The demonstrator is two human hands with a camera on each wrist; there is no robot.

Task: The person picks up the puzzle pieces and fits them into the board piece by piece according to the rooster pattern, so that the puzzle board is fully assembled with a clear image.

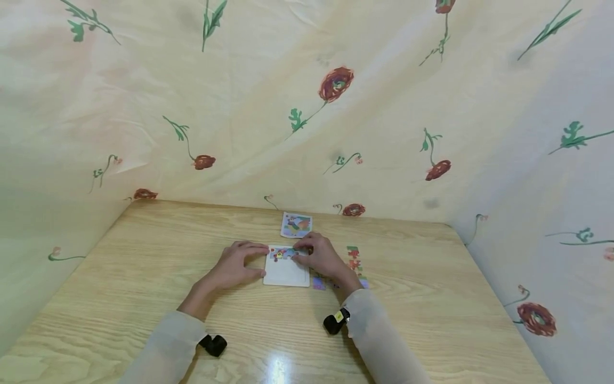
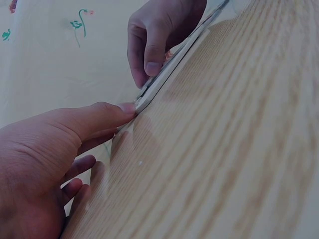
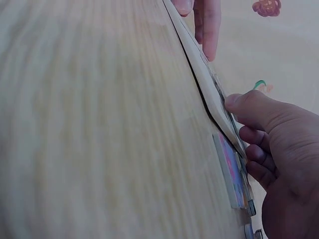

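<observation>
Puzzle tray lies flat on the wooden table, in front of the person, between both hands. A few pieces sit along its far edge; the near part shows bare white.

Left hand: fingers and thumb extended and spread, tips against the left edge near its far and near corners. Presumably a brace, to stop the tray sliding under the other hand's push.

Right hand: fingers bent over the far right part of the tray, thumb and forefinger tips either side of a bluish piece. Cannot tell whether they pinch it or merely press; the grip looks suited to small alignment.

Loose pieces lie to the right of the tray, partly hidden by the right forearm; likely put there for a short reach. Picture card lies just beyond the tray, face up, probably a reference kept in sight.

Labels: yellow sticker on the black right wrist device; any text too small to read. No brand or lettering legible on tray, card or pieces.
</observation>
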